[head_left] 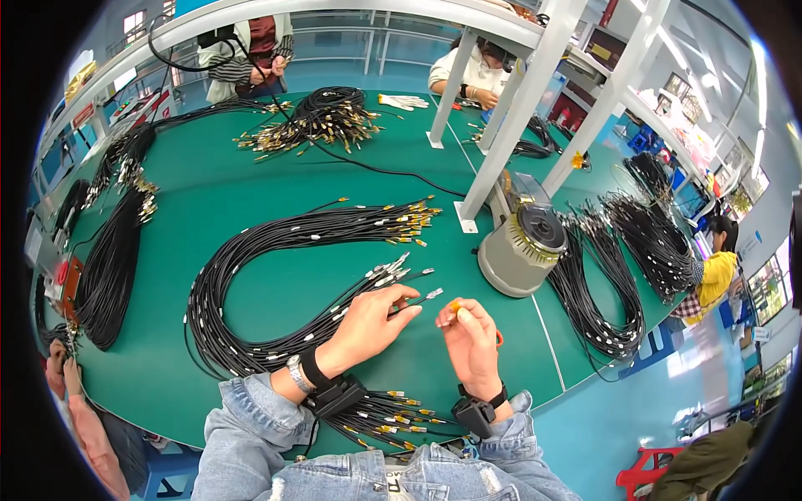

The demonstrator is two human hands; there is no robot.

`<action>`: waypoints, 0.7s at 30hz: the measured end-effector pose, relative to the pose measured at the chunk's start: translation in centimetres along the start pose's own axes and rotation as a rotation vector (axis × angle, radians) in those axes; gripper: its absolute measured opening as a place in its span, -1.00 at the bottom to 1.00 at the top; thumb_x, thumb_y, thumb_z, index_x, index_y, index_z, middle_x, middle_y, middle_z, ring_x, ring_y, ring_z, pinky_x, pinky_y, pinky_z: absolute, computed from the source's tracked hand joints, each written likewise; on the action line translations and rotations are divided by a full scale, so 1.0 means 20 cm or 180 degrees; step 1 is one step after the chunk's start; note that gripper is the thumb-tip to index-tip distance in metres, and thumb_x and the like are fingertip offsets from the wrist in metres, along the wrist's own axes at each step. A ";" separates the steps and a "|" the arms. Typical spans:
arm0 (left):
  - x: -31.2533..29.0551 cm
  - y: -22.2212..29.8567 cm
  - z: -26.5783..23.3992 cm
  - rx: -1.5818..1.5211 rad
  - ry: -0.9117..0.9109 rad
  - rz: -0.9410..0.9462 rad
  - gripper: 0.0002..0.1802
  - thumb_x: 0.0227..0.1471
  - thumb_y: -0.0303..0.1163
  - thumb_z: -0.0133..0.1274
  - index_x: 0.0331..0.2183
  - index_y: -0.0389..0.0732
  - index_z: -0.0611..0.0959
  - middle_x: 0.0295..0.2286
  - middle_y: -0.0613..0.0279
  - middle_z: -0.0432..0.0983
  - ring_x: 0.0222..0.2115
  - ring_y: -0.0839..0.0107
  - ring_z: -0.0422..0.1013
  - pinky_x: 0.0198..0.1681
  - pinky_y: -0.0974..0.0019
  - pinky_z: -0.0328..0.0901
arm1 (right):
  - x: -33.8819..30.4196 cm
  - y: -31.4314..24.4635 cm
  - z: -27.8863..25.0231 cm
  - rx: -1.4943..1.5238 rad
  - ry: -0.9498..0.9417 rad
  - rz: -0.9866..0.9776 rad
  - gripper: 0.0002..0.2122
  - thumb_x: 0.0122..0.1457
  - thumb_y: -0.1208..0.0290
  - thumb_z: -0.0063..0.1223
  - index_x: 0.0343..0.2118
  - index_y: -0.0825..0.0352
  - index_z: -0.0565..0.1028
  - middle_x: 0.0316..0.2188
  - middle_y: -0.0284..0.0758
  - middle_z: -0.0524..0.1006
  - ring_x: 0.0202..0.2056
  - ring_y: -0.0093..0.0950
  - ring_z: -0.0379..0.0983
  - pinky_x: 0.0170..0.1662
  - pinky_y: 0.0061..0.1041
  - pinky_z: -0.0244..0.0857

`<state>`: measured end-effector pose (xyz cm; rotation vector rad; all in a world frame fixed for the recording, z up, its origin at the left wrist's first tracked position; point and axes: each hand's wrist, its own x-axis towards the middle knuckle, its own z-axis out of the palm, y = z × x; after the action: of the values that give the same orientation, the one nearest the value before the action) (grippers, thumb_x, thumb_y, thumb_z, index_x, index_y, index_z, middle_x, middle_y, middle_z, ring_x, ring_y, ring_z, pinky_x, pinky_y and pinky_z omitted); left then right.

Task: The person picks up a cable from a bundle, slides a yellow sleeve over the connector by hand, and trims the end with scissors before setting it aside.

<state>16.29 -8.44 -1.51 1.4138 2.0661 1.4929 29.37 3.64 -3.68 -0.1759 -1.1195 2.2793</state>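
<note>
My left grip (pixel 373 324) pinches black cable (pixel 423 300) above near side of counter (pixel 276 179), plug (pixel 433 293) poking right — likely light, bendy, slick; I'd hold just behind stiff plug. Right grip (pixel 469 336) narrow on orange piece (pixel 455 306).

The left hand (pixel 365 330) holds a black cable (pixel 433 294), and a yellow piece (pixel 455 307) shows at the right hand (pixel 472 346).

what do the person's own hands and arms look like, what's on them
The left hand wears no glove; at its wrist are a silver watch and a black strap with a black box. The right hand, also gloveless, has a similar strap and box. Both sleeves are light blue denim.
</note>
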 end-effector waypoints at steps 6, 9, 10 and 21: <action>0.00 0.00 0.09 0.0002 0.0610 0.0338 -0.84 -0.08 -0.43 0.11 -0.37 -0.24 0.59 -0.54 0.19 0.50 -0.61 0.27 0.43 -0.55 0.33 0.31 | -0.02 0.05 0.03 -0.0550 0.0413 -0.0271 -0.95 0.12 0.57 -0.06 -0.36 0.40 0.41 -0.44 -0.35 0.38 -0.36 -0.53 0.28 -0.20 -0.53 0.18; -0.02 0.06 0.08 0.0597 0.0876 0.0783 -0.84 -0.15 -0.54 0.15 -0.39 -0.26 0.59 -0.61 0.21 0.47 -0.71 0.46 0.35 -0.67 0.45 0.21 | -0.05 0.06 0.06 -0.0650 0.0450 -0.0410 -0.96 0.11 0.59 -0.05 -0.37 0.41 0.41 -0.44 -0.36 0.38 -0.35 -0.55 0.28 -0.20 -0.57 0.17; -0.02 0.06 0.09 0.0592 0.0861 0.0781 -0.84 -0.15 -0.54 0.15 -0.39 -0.26 0.59 -0.61 0.21 0.47 -0.71 0.46 0.35 -0.67 0.45 0.21 | -0.06 0.06 0.07 -0.0698 0.0462 -0.0476 -0.96 0.10 0.60 -0.04 -0.38 0.41 0.42 -0.44 -0.37 0.38 -0.35 -0.56 0.28 -0.21 -0.59 0.17; -0.07 0.07 0.11 0.1133 0.1080 0.1231 -0.79 -0.26 -0.60 0.19 -0.43 -0.24 0.58 -0.65 0.27 0.44 -0.78 0.46 0.30 -0.73 0.43 0.18 | -0.06 0.08 0.14 -0.0725 0.0565 -0.0567 -0.99 0.08 0.62 0.00 -0.43 0.43 0.45 -0.44 -0.38 0.39 -0.38 -0.60 0.28 -0.25 -0.63 0.17</action>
<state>19.23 -8.18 -1.81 1.8945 2.4655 1.6627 28.64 0.30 -3.31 -0.3467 -1.2458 1.9379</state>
